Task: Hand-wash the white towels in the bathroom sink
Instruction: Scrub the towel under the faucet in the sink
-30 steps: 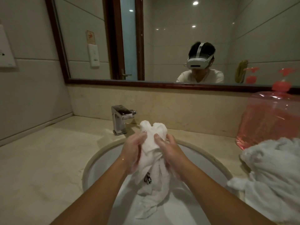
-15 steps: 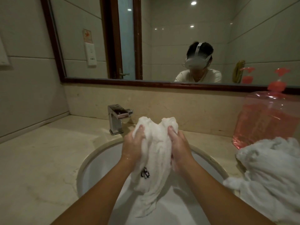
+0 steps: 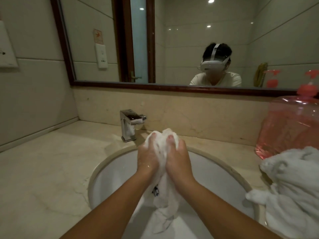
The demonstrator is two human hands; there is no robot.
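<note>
Left hand (image 3: 148, 158) and right hand (image 3: 177, 157) are both gripping the white towel (image 3: 164, 195), fingers curled round its bunched top. The towel's tail is hanging below the fingers into the sink (image 3: 110, 171).

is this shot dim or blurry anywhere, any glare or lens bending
Head view: dim, warm light overall; small glare spots from ceiling lights reflected in the mirror; the wide-angle lens slants and bends its frame and the wall edges; the towel gripped by the left hand and right hand looks slightly soft, likely motion blur.
</note>
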